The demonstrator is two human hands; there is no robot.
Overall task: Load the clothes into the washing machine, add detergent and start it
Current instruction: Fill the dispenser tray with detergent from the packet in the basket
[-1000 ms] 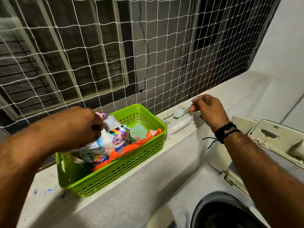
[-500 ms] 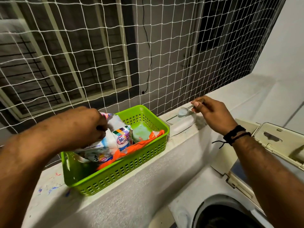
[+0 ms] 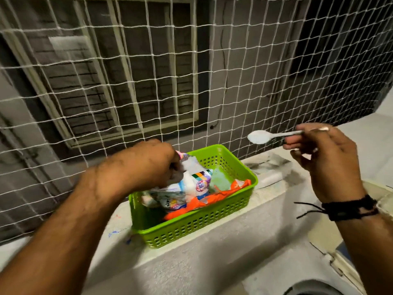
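A green perforated basket [image 3: 197, 222] is seen resting on a pale concrete ledge [image 3: 212, 262], just in front of white safety netting [image 3: 148, 81]. Inside the basket a white detergent packet [image 3: 191, 188] with coloured print is held upright; an orange packet [image 3: 225, 193] lies beside it, toward the basket's right end.

The left hand [image 3: 148, 167] is curled over the top of the detergent packet, whose upper edge is pinched between thumb and fingers. Whether the packet mouth is open cannot be told, as it is covered by the hand.

The right hand [image 3: 323, 158] is raised above the ledge, to the right of the basket and clear of it. A white plastic spoon [image 3: 270, 136] is held by its handle between thumb and forefinger, bowl pointing left toward the basket; the remaining fingers are loosely curled. A black thread band [image 3: 350, 207] is worn on the right wrist.

Part of the washing machine [image 3: 344, 260] is visible at lower right, below the ledge.
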